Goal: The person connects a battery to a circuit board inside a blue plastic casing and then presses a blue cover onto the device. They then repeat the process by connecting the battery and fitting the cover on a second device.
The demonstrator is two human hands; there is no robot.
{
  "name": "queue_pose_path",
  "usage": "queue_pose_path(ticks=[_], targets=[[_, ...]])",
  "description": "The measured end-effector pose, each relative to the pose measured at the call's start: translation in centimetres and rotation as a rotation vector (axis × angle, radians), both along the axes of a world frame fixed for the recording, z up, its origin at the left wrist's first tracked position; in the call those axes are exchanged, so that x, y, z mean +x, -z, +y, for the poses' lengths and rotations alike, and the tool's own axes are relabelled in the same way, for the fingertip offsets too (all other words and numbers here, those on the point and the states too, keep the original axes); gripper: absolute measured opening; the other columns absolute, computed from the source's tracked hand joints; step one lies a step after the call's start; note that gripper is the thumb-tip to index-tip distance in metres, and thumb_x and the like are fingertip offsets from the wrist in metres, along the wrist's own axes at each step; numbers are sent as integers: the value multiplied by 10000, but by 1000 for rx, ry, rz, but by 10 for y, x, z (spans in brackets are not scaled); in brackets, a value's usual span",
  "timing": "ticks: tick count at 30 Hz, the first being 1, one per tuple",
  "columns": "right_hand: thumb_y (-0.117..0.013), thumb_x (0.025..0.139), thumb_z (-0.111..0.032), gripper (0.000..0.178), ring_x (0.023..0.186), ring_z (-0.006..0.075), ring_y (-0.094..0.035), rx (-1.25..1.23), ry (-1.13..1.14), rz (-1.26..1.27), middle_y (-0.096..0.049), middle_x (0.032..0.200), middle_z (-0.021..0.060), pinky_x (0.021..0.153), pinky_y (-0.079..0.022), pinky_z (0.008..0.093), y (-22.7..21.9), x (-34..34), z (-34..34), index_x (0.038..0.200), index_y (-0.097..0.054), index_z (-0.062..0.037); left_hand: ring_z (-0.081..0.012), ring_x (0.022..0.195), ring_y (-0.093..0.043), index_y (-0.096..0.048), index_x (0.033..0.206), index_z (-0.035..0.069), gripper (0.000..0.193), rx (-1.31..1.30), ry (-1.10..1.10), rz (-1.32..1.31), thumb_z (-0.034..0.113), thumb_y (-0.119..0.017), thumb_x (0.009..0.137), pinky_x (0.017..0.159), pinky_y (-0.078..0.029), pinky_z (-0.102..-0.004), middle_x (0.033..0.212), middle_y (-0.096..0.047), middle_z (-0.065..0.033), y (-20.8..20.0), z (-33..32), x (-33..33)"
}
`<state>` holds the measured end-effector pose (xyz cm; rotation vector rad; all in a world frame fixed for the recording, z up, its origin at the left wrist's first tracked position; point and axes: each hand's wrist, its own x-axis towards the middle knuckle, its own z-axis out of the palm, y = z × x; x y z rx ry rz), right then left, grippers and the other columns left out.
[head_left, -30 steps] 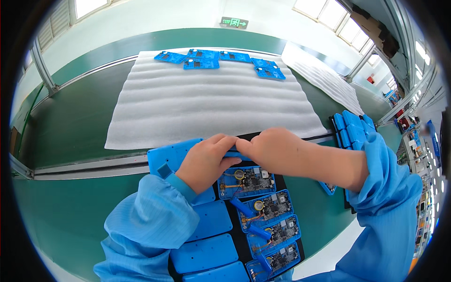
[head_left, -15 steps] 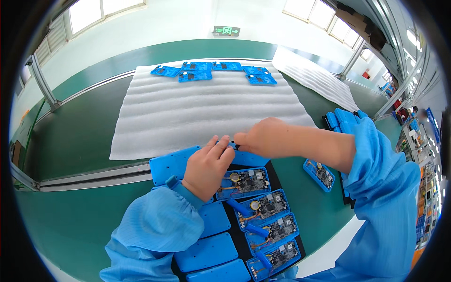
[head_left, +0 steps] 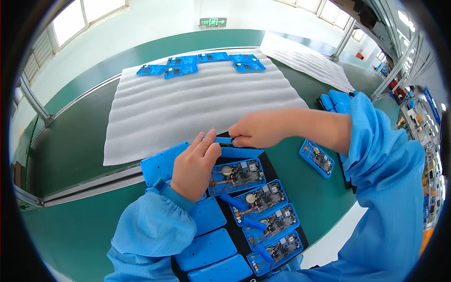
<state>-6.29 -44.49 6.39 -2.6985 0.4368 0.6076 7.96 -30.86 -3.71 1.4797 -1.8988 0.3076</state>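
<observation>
At the far end of a black tray (head_left: 270, 165), a blue plastic case half (head_left: 242, 152) stands tilted on its edge. My left hand (head_left: 195, 165) grips its left end, fingers over the upper rim. My right hand (head_left: 256, 130) is closed in a pinch at that rim, beside the left fingertips; a small dark bit shows at the fingers, too hidden to name. Nearer me lies an open blue case with a circuit board (head_left: 242, 175) and a round coin cell. Several similar open cases (head_left: 265, 199) follow below it, some with blue cylindrical batteries (head_left: 233, 201).
Blue cover plates (head_left: 206, 249) lie along the tray's left side. White foam sheeting (head_left: 197, 103) covers the bench beyond, with several blue cases (head_left: 181, 70) at its far edge. One open case (head_left: 317, 157) lies on the green bench at right, near another stack of blue cases (head_left: 339, 101).
The view has shifted slightly. The blue case half between my hands now stands more on edge, showing more of its side. Both hands stay at its rim.
</observation>
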Motion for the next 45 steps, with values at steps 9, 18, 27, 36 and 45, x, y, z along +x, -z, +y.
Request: queue_pose_path(ticks=[9,18,27,36,45], targets=[[-577,878,-282,224,802,347,-621,-28,118,-493,-643,835,124,706,-470,459,7,-29,-23,937,-577,-66,-394,889,-625,-555,982,42,222,437,-39,258,99,-675,805,774,-519,-415,1047,-652,-177,-32,-34,14],[-804,624,-472,694,1024,296,-547,-285,139,-484,-530,1062,132,853,-466,388,74,-30,-10,1114,-579,-35,-330,1204,-456,-522,1218,4,675,835,103,62,306,-803,684,998,-401,-411,1240,-506,-168,-28,-53,36],[-816,620,-391,576,921,305,-589,-315,79,-500,-604,935,119,831,-469,397,70,-25,-7,1002,-575,-32,-332,1075,-524,-537,1180,13,653,603,131,-164,210,-821,626,940,-442,-405,1107,-558,-154,-39,-41,26],[-759,723,-382,458,919,310,-605,-202,37,-673,-604,936,141,800,-486,392,78,-37,-19,950,-587,-24,-327,1042,-541,-518,1239,-9,691,512,211,-174,239,-804,661,911,-452,-387,1060,-580,-159,-27,-37,37],[-606,870,-90,124,870,287,-599,-70,71,-820,-581,929,92,747,-488,364,55,-80,-6,989,-588,-58,-222,955,-600,-611,1213,22,551,918,301,277,268,-760,743,830,-471,-320,1075,-640,-130,-56,-40,52]])
